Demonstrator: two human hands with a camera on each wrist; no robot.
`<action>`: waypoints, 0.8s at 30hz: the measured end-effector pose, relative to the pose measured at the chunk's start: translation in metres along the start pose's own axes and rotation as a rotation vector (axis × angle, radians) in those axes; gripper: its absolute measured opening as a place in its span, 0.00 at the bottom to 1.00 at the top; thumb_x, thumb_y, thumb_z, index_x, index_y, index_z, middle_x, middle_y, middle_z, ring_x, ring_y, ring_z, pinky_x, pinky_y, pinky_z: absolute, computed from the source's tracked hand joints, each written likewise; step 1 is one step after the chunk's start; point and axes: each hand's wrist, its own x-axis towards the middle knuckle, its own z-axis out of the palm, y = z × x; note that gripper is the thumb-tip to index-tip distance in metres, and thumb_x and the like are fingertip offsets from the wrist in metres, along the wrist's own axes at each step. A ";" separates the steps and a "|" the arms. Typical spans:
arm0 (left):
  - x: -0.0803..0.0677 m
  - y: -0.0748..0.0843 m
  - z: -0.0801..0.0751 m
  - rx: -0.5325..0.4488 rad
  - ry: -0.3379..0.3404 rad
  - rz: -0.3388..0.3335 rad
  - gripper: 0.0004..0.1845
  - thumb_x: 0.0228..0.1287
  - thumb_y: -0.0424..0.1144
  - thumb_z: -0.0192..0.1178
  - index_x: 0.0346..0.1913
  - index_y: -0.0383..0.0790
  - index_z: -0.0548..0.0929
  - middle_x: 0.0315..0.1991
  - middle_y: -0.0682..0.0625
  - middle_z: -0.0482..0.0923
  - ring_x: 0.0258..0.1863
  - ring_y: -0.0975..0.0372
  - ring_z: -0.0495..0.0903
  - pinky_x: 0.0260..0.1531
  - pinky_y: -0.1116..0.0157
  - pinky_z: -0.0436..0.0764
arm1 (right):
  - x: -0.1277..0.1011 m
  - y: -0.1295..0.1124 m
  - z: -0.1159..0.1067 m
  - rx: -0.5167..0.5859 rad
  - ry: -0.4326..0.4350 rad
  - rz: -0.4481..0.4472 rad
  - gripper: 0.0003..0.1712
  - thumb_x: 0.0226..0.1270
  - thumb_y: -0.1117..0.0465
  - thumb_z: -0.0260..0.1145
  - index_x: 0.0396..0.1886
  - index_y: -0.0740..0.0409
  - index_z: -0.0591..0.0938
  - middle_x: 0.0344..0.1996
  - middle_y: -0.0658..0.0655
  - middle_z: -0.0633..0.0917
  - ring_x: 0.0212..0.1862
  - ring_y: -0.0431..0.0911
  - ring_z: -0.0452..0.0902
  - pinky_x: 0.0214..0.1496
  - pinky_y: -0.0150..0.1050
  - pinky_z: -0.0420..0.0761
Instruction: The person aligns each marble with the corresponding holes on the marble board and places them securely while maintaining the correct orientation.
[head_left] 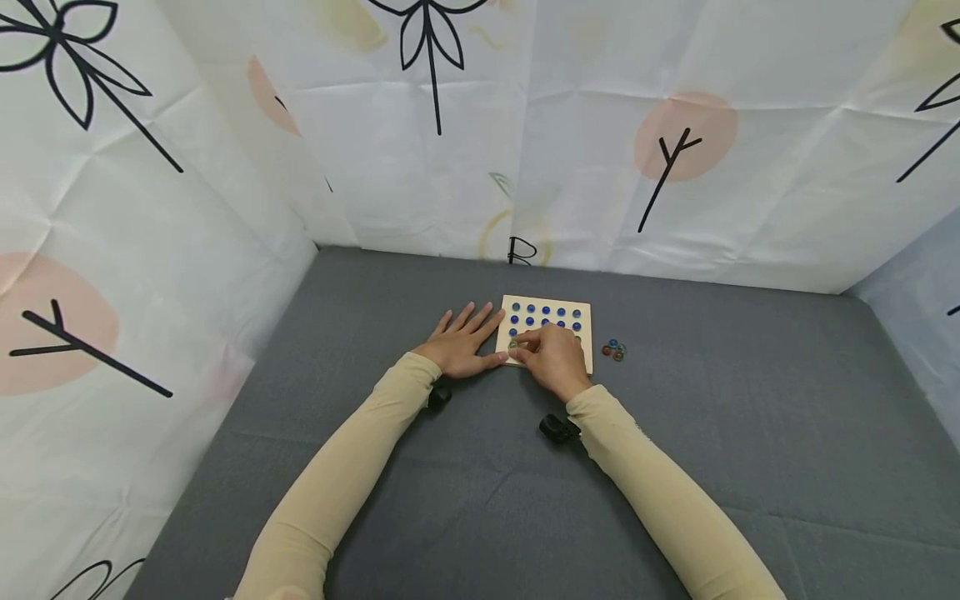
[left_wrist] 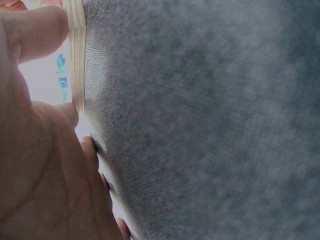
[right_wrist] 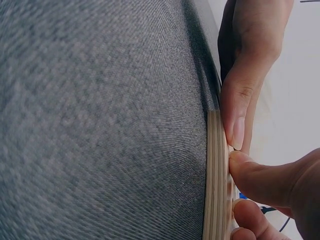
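A light wooden board [head_left: 545, 299] carries rows of glass marbles, mostly blue [head_left: 530, 309]. My left hand [head_left: 467, 340] lies with fingers spread beside the board's left edge, its thumb at the near left corner. Over the near part of the board, my right hand [head_left: 557, 360] pinches a green marble [head_left: 513, 344] at the left end of a row, between thumb and index finger. That hand covers several of the board's spots. In the right wrist view, the right thumb [right_wrist: 265, 182] is right at the board's layered edge [right_wrist: 216, 175], close to the left thumb [right_wrist: 236, 120].
Several loose marbles [head_left: 618, 344], blue, reddish and green, lie on the grey cloth just right of the board. The grey-covered table [head_left: 480, 517] meets a white patterned cloth [head_left: 577, 183] at the back and left. Dark wrist cameras [head_left: 558, 429] hang under both forearms.
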 end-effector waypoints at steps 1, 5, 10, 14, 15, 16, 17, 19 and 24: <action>-0.001 0.001 -0.001 0.003 -0.003 -0.002 0.44 0.74 0.72 0.37 0.82 0.62 0.34 0.82 0.57 0.28 0.80 0.57 0.25 0.76 0.49 0.25 | 0.000 0.000 0.000 -0.001 -0.001 -0.001 0.12 0.64 0.57 0.76 0.45 0.55 0.92 0.28 0.54 0.90 0.31 0.50 0.84 0.31 0.46 0.81; -0.002 0.002 -0.003 -0.002 -0.002 0.003 0.44 0.74 0.72 0.37 0.83 0.60 0.35 0.83 0.56 0.29 0.80 0.56 0.26 0.76 0.49 0.26 | 0.000 -0.001 -0.001 -0.002 -0.003 0.000 0.13 0.64 0.57 0.76 0.46 0.55 0.92 0.28 0.55 0.90 0.31 0.50 0.84 0.30 0.45 0.81; -0.003 0.002 -0.003 -0.014 0.005 0.018 0.45 0.73 0.74 0.35 0.83 0.59 0.36 0.83 0.55 0.30 0.81 0.55 0.27 0.76 0.48 0.27 | 0.000 -0.001 -0.001 0.005 -0.004 -0.001 0.12 0.64 0.58 0.76 0.46 0.55 0.92 0.27 0.54 0.90 0.30 0.50 0.84 0.29 0.45 0.81; -0.001 -0.001 -0.001 -0.019 0.015 0.022 0.46 0.72 0.75 0.34 0.83 0.59 0.36 0.83 0.55 0.30 0.81 0.55 0.27 0.76 0.48 0.26 | 0.000 -0.001 -0.001 0.004 -0.006 -0.003 0.12 0.65 0.58 0.76 0.46 0.55 0.92 0.27 0.54 0.90 0.30 0.50 0.84 0.29 0.44 0.81; 0.000 -0.002 0.000 -0.016 0.016 0.021 0.46 0.72 0.75 0.34 0.83 0.59 0.36 0.83 0.55 0.30 0.81 0.55 0.27 0.76 0.48 0.27 | 0.000 -0.001 -0.001 0.005 -0.007 -0.002 0.12 0.65 0.58 0.76 0.47 0.55 0.92 0.27 0.54 0.90 0.30 0.49 0.84 0.29 0.44 0.81; 0.000 -0.002 0.000 -0.012 0.017 0.021 0.46 0.72 0.75 0.34 0.83 0.59 0.35 0.83 0.55 0.30 0.81 0.55 0.26 0.76 0.48 0.26 | 0.000 -0.001 -0.001 0.006 -0.007 -0.001 0.12 0.65 0.58 0.76 0.47 0.55 0.92 0.27 0.54 0.90 0.30 0.49 0.84 0.29 0.44 0.81; -0.001 -0.001 -0.001 -0.010 0.015 0.020 0.46 0.72 0.75 0.34 0.83 0.59 0.36 0.83 0.54 0.30 0.81 0.55 0.27 0.76 0.48 0.26 | 0.000 -0.001 -0.001 0.008 -0.008 0.000 0.12 0.65 0.58 0.76 0.47 0.55 0.92 0.27 0.54 0.90 0.30 0.49 0.84 0.29 0.44 0.81; -0.002 0.000 -0.001 -0.001 0.013 0.018 0.45 0.73 0.74 0.34 0.83 0.58 0.36 0.83 0.54 0.30 0.81 0.55 0.27 0.76 0.48 0.27 | -0.001 -0.001 -0.002 0.014 -0.009 0.001 0.12 0.65 0.58 0.76 0.47 0.55 0.92 0.27 0.54 0.90 0.30 0.50 0.84 0.29 0.45 0.81; -0.008 0.007 -0.007 0.013 0.006 0.007 0.43 0.76 0.70 0.38 0.83 0.58 0.37 0.83 0.54 0.31 0.81 0.55 0.28 0.76 0.47 0.29 | -0.003 -0.001 -0.003 0.012 -0.004 -0.019 0.12 0.64 0.58 0.76 0.46 0.56 0.92 0.27 0.55 0.90 0.31 0.50 0.84 0.33 0.47 0.81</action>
